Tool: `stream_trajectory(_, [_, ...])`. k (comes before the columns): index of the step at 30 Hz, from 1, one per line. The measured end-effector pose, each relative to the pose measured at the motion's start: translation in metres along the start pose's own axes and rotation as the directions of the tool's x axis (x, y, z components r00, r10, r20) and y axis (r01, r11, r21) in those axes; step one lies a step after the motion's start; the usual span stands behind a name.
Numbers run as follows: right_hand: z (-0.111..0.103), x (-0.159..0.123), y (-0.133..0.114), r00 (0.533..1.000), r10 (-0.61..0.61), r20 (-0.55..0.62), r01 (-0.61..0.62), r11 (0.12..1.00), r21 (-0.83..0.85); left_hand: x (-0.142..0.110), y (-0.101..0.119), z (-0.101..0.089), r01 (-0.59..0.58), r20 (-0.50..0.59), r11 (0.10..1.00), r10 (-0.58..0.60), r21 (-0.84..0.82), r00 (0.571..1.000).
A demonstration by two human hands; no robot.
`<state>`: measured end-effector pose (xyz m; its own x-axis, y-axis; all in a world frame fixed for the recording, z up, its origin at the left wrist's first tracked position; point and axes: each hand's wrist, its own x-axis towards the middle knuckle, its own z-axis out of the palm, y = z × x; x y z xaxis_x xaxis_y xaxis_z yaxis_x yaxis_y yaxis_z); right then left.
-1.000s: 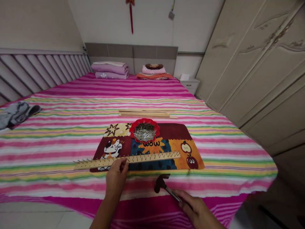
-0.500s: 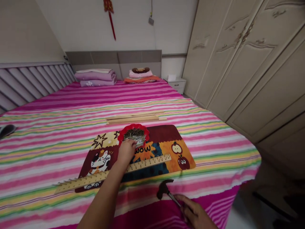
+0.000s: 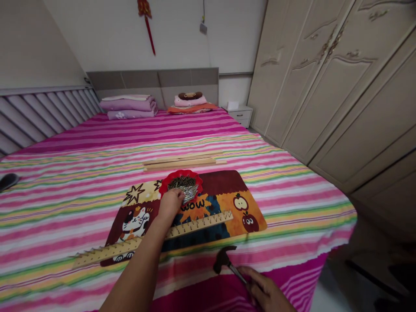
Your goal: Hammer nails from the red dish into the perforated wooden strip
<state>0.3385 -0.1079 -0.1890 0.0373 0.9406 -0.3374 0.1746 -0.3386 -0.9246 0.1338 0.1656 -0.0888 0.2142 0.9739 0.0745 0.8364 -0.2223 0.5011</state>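
My left hand reaches to the near edge of a red scalloped bowl full of nails. Its fingers are pinched together over the silver nails; what sits between the fingertips is too small to make out. My right hand is wrapped round the handle of a claw hammer, whose dark head lies over the bed's near edge. Between the hands, a long wooden strip with rows of nails standing in it lies across a patterned mat. My left forearm hides the strip's middle.
Several loose wooden strips lie behind the bowl on the striped bedspread. Folded purple bedding and a pink stack rest by the headboard. A dark object lies at the far left. Wardrobes stand on the right.
My left hand has shifted slightly left and toward me at the bowl's near edge, its fingers still pinched. The right hand and hammer have hardly moved. The view has shifted a little.
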Motion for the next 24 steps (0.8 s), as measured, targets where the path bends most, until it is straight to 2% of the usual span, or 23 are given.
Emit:
stream_trajectory(6, [0.003, -0.001, 0.0, 1.0, 0.006, -0.01, -0.006, 1.0, 0.002, -0.008, -0.014, -0.018, 0.097, -0.054, 0.958, -0.116, -0.272, 0.992])
stream_trajectory(11, [0.007, -0.001, 0.005, 0.999, 0.04, -0.034, -0.04, 0.999, 0.02, -0.018, -0.023, -0.027, 0.158, -0.049, 0.836, -0.215, -0.526, 0.975])
stream_trajectory(13, [0.007, -0.001, 0.006, 0.998, 0.061, -0.023, -0.06, 0.998, 0.033, -0.029, -0.024, -0.034, 0.173, -0.021, 0.752, -0.241, -0.635, 0.97])
stream_trajectory(15, [0.006, -0.001, 0.007, 0.997, 0.079, -0.005, -0.079, 0.997, 0.025, -0.047, -0.028, -0.043, 0.188, -0.002, 0.614, -0.296, -0.766, 0.955])
stream_trajectory(17, [0.005, 0.0, 0.01, 0.995, 0.095, 0.012, -0.095, 0.995, -0.003, -0.072, -0.036, -0.054, 0.189, -0.004, 0.468, -0.381, -0.863, 0.925])
stream_trajectory(18, [0.005, 0.0, 0.012, 0.995, 0.103, 0.017, -0.103, 0.995, -0.016, -0.086, -0.042, -0.058, 0.186, -0.016, 0.437, -0.419, -0.88, 0.908])
stream_trajectory(19, [0.005, 0.001, 0.015, 0.994, 0.111, 0.018, -0.11, 0.994, -0.025, -0.101, -0.049, -0.062, 0.193, -0.025, 0.437, -0.446, -0.879, 0.895])
stream_trajectory(21, [0.005, 0.003, 0.02, 0.993, 0.122, 0.003, -0.122, 0.992, -0.028, -0.131, -0.066, -0.061, 0.244, -0.018, 0.493, -0.467, -0.835, 0.884])
stream_trajectory(24, [0.007, 0.004, 0.025, 0.989, 0.149, -0.01, -0.149, 0.989, -0.011, -0.174, -0.091, -0.042, 0.35, 0.052, 0.599, -0.457, -0.72, 0.888])
